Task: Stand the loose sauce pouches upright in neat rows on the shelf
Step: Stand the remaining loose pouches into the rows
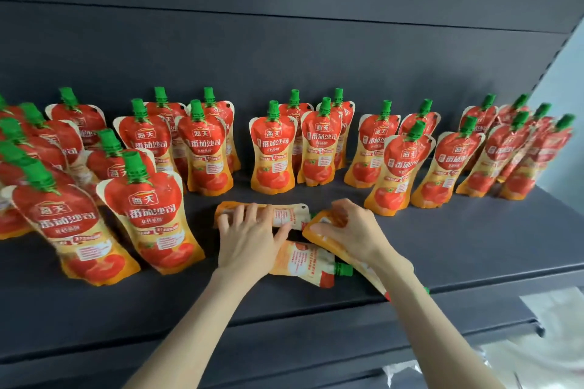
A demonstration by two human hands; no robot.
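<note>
Several red-and-orange sauce pouches (273, 151) with green caps stand upright in loose rows across the dark shelf (474, 246). Three pouches lie loose at the front middle. My left hand (249, 240) lies over the far flat pouch (284, 215), fingers curled across it and thumb at its near edge. My right hand (354, 230) grips the bottom end of a tilted orange pouch (322, 235), whose length runs under my wrist toward the shelf's front edge. The third pouch (303, 265) lies between my hands, its green cap pointing right.
A dark back panel (284, 41) rises behind the rows. The shelf's front lip (316, 322) runs below my forearms. Pale plastic wrapping (553, 341) shows below the shelf at lower right. Bare shelf surface stretches right of my hands, in front of the right-hand rows.
</note>
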